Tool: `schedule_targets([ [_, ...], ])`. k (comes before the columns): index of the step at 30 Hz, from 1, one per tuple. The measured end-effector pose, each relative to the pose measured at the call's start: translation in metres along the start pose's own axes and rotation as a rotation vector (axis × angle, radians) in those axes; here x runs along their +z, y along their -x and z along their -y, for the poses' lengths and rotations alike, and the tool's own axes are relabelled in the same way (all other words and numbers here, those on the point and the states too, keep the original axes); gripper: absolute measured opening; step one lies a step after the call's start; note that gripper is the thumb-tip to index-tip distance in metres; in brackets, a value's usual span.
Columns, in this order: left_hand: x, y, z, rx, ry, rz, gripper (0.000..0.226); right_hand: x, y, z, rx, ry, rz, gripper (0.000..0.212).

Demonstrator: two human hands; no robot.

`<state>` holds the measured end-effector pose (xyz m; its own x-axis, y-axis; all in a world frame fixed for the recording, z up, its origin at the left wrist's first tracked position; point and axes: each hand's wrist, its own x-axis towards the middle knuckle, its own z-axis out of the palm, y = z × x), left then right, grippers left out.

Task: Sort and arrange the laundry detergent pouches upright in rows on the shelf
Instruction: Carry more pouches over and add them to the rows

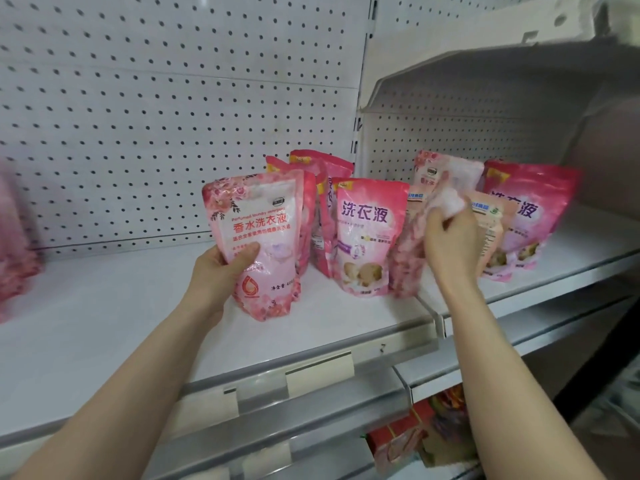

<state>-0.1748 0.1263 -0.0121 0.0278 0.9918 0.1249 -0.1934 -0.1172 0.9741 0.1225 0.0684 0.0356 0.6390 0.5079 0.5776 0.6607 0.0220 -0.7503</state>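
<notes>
While I look down at the white shelf [104,323], the pale pink pouch [258,237] stands upright near the front, its long axis running top to bottom, leaning slightly to the left, printed face toward me. My left hand [221,268] is wrapped around its lower left side, thumb pressed across the front below the red lettering, the other fingers hidden behind it; the pouch rises above the hand and its bottom edge touches the shelf just to the right of my wrist. Just beside it, to the right, a deeper pink pouch [367,237] stands upright with blue characters facing me, and more pink pouches [322,174] stand behind it against the pegboard wall [173,98]. My right hand [450,237] is closed in a narrow grip on the crumpled top of a flowered pouch [410,251], which hangs below and left of the hand, tilted, its lower end near the shelf's front lip; motion blur keeps me from telling whether it touches the shelf. Behind that hand stand a pale pouch [446,168], a peach-coloured pouch [491,233] and a bright pink pouch [533,209], all upright. A blurred pink pouch [14,244] sits at the far left edge.
</notes>
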Motion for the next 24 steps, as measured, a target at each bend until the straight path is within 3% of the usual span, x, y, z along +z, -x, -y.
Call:
schedule_targets([
  [2,0.000,0.001,0.001,-0.002,-0.006,0.001,0.009,0.004,0.010,0.020,-0.083,0.010,0.174,0.058],
  [4,0.000,0.002,0.003,-0.003,-0.015,0.008,0.010,0.000,0.010,0.029,-0.072,-0.045,0.300,0.070],
  [6,0.001,0.002,0.003,0.002,-0.020,0.018,0.012,-0.008,0.002,0.028,0.095,-0.367,0.342,0.063],
  [8,0.002,0.003,0.003,0.008,-0.018,0.021,0.012,-0.012,-0.006,0.012,0.197,-0.542,0.222,0.052],
  [10,0.002,0.004,0.003,0.008,-0.014,0.017,0.012,-0.013,-0.010,-0.008,0.132,-0.383,0.184,0.054],
  [13,0.002,0.005,0.005,0.008,-0.022,0.001,0.013,-0.004,-0.009,-0.029,0.221,-0.328,0.426,0.087],
  [14,0.003,0.006,0.005,0.011,-0.027,0.000,0.013,0.000,-0.008,-0.032,0.264,-0.352,0.469,0.089],
  [18,0.008,0.008,0.006,0.034,-0.040,0.001,0.011,0.005,-0.006,-0.034,0.336,-0.510,0.420,0.053],
  [22,0.010,0.009,0.003,0.060,-0.038,-0.054,0.010,0.004,0.004,-0.028,0.381,-0.697,0.353,0.053],
  [24,0.008,0.013,0.002,0.060,-0.005,-0.099,0.012,-0.003,0.015,-0.021,0.356,-0.713,0.292,0.040],
])
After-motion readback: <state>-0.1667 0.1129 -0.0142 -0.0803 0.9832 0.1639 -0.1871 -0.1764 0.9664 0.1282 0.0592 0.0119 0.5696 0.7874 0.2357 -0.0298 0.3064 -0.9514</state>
